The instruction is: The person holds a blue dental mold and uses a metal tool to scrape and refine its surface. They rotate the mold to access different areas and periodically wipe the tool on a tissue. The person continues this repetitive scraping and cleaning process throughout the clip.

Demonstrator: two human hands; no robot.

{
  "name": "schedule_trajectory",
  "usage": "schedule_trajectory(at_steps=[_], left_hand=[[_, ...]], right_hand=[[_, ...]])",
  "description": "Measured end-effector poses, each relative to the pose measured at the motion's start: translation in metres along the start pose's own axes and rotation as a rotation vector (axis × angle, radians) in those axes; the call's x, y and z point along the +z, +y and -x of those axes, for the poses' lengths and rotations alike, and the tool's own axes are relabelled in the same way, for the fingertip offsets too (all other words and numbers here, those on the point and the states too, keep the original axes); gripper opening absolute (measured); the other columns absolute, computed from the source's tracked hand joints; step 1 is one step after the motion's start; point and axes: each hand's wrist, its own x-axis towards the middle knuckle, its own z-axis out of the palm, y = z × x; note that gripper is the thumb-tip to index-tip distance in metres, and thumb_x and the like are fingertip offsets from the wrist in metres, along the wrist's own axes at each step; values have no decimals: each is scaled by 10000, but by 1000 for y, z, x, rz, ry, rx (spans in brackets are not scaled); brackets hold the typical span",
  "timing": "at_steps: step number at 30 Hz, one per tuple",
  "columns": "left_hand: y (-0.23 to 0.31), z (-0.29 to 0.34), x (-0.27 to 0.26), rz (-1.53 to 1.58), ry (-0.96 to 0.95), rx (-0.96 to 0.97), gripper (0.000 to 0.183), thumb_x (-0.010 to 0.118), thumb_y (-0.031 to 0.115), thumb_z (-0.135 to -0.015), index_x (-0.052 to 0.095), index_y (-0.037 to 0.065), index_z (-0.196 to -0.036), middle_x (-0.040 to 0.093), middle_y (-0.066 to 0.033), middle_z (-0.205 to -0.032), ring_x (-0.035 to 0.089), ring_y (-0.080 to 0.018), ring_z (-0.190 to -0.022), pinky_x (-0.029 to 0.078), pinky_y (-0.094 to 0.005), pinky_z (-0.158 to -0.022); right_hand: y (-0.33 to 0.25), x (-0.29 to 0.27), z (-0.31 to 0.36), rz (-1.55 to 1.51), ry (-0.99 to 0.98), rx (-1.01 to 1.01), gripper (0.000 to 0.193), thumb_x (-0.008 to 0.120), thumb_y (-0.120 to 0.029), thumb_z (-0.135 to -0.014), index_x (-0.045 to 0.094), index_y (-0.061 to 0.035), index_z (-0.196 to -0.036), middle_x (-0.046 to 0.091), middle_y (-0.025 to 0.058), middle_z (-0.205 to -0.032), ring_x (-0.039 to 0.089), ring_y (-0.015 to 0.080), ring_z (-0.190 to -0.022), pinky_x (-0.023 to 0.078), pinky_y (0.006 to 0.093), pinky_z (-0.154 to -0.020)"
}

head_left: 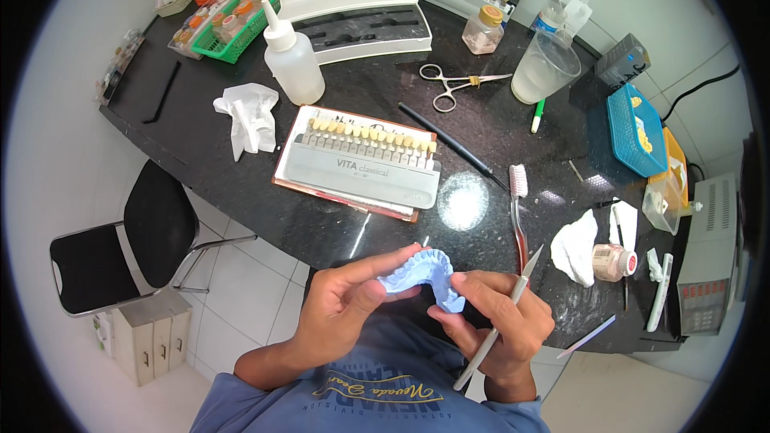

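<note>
A pale blue dental cast (435, 267), horseshoe-shaped with a row of teeth, is held above the table's front edge. My left hand (337, 309) closes on its left end between thumb and fingers. At the other end, my right hand (513, 321) pinches the cast with thumb and index finger. A slim silver scalpel-like knife (479, 358) also rests in my right hand, its blade pointing up and away from the cast. A shade guide (361, 172) with a row of tooth-coloured tabs lies beyond my hands, on a red-edged box.
Right of the shade guide lie a toothbrush (520, 208) and a dark pen-like tool (453, 144). Farther back are scissor-handled forceps (457, 84), a white squeeze bottle (293, 64) and a clear cup (545, 68). Crumpled tissue (574, 247) and a pink jar (613, 262) stand at right.
</note>
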Motion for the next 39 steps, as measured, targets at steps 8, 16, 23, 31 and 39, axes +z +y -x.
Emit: schedule_trajectory(at_steps=[8, 16, 23, 31, 39], left_hand=[[0, 0, 2, -11, 19, -2, 618, 491, 386, -1057, 455, -97, -1440, 523, -247, -1439, 550, -297, -1305, 496, -465, -1084], [0, 2, 4, -13, 50, -5, 648, 458, 438, -1057, 473, -91, -1431, 533, -244, -1431, 558, -299, -1299, 509, -456, -1069], [4, 0, 6, -46, 71, 35, 614, 770, 116, -890, 512, -38, -1426, 506, -208, -1467, 600, -247, -1239, 551, -374, -1014], [11, -12, 17, -896, 102, 197, 755, 952, 182, -639, 641, -5, -1301, 656, -173, -1293, 661, -244, -1090, 567, -311, -898], [8, -22, 14, -1113, 73, 419, 742, 944, 251, -608, 670, 4, -1251, 694, -130, -1248, 641, -303, -1019, 535, -395, -884]], right_hand=[[0, -1, 1, 8, -29, 22, 450, 940, -187, -641, 747, -38, -1019, 738, 148, -832, 731, 242, -707, 575, 295, -607], [-6, -2, -1, 9, -33, 22, 434, 933, -177, -658, 741, -27, -1018, 737, 149, -831, 730, 242, -703, 576, 300, -604], [1, -1, 5, 67, 13, 107, 395, 864, -22, -695, 725, 3, -1063, 742, 173, -922, 734, 241, -760, 576, 291, -667], [12, -2, 17, 176, -62, 288, 398, 818, -32, -758, 699, -16, -1138, 692, 101, -836, 634, 213, -619, 503, 336, -550], [14, -5, 16, 246, -98, 335, 378, 820, -39, -770, 710, -33, -1131, 637, 89, -723, 626, 228, -595, 493, 338, -553]])
